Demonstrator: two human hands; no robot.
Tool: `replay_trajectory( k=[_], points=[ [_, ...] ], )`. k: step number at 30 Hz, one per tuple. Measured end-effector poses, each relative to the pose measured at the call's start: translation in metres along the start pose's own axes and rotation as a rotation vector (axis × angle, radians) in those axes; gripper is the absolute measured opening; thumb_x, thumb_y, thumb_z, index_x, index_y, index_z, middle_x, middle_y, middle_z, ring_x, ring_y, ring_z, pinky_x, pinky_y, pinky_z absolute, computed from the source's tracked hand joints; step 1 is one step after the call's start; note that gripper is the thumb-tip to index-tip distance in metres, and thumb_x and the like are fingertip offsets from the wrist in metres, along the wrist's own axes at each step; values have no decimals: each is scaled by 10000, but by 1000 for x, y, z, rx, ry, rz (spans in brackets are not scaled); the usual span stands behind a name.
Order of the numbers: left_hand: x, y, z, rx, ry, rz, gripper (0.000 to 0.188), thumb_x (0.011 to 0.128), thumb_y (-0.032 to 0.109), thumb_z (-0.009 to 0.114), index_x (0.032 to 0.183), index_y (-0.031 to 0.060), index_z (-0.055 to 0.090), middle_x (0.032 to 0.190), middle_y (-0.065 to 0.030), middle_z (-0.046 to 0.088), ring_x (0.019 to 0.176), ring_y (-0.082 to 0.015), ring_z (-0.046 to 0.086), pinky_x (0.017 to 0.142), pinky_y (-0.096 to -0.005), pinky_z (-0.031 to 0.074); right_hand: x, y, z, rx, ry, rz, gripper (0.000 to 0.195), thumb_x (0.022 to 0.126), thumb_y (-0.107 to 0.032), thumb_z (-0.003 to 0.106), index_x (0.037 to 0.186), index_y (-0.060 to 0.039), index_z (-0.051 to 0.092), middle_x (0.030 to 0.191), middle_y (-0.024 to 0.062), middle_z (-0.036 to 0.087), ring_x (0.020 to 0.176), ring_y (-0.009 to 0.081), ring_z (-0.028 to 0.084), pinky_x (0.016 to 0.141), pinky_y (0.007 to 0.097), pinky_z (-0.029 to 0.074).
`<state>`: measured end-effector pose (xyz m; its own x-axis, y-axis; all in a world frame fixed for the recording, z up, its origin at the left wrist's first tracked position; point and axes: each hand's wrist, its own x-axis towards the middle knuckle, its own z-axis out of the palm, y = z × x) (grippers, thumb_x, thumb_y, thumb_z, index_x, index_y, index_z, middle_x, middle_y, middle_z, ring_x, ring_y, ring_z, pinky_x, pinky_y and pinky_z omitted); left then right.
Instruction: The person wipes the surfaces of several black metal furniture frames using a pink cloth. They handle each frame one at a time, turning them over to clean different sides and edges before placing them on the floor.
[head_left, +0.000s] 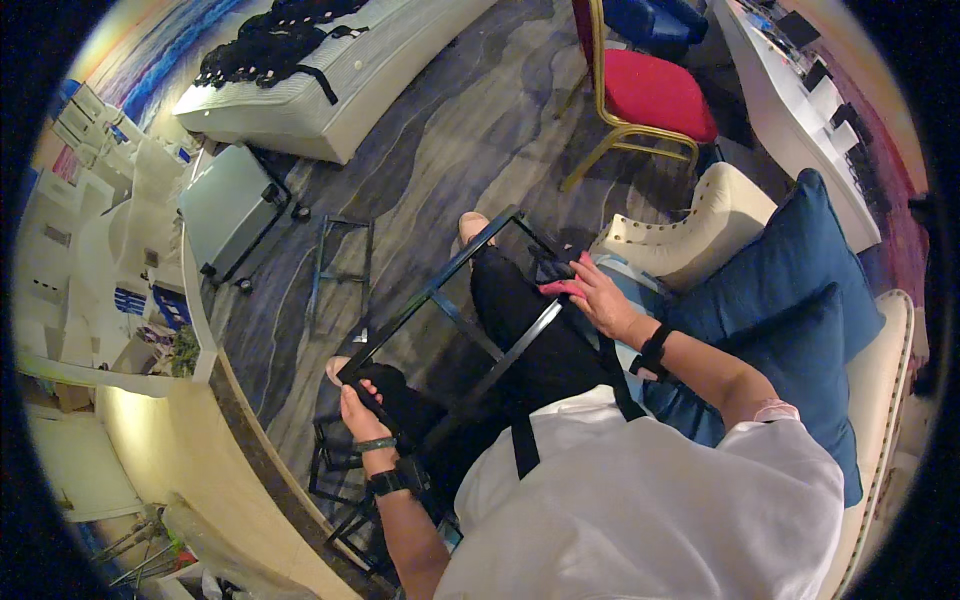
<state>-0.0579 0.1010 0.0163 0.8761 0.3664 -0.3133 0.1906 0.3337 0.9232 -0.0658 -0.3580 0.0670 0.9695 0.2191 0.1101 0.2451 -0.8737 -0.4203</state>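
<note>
My left hand (364, 415) grips the near left corner of a rectangular black metal frame (439, 281) with a crossbar. The frame lies tilted across my lap, above my dark trousers. My right hand (604, 304) is at the frame's right side, its fingers on a pink cloth-like piece (564, 288) beside the end of a shiny bar. A dark crumpled item (549, 264) is next to the pink piece; what it is cannot be told. Both wrists wear dark bands.
A second metal frame (341, 277) lies on the patterned carpet, with more black frames (330, 465) by my left side. Blue cushions (772, 330) fill the studded cream seat at right. A red chair (652, 94), wheeled suitcase (232, 210) and white mattress (330, 112) stand ahead.
</note>
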Motion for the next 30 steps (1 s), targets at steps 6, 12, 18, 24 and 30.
replay_trajectory(
  k=[6,12,18,24,30],
  points=[
    [1,6,9,-25,-30,-18,316,981,346,460,928,53,565,833,-40,618,691,-119,548,591,-264,450,10,-59,36,16,7,-166,367,853,-269,611,1161,-70,600,1206,140,574,1134,339,509,956,438,396],
    [2,9,8,-1,31,-87,320,988,345,440,939,55,567,830,-41,621,688,-120,553,578,-262,454,12,-95,66,413,-156,-191,352,935,-271,516,1221,-67,538,1179,167,561,1099,338,522,974,413,392],
    [1,6,8,9,9,-10,317,988,343,435,927,53,549,809,-38,581,656,-121,513,549,-258,418,84,-115,12,867,-237,76,396,957,-349,459,1214,-67,565,1121,131,606,1068,258,560,922,357,431],
    [-3,14,15,-42,-22,29,315,984,331,451,1019,36,557,840,-60,632,681,-136,587,577,-269,481,117,-122,72,283,46,-408,441,923,-245,524,1287,-2,469,1291,197,493,1240,409,409,1048,446,350],
    [-15,29,18,7,52,41,329,985,326,446,1042,20,555,861,-84,640,723,-166,625,617,-284,523,39,-115,61,-6,31,-733,274,875,-354,578,1020,-128,631,893,88,626,1051,303,556,788,400,494]
  ],
)
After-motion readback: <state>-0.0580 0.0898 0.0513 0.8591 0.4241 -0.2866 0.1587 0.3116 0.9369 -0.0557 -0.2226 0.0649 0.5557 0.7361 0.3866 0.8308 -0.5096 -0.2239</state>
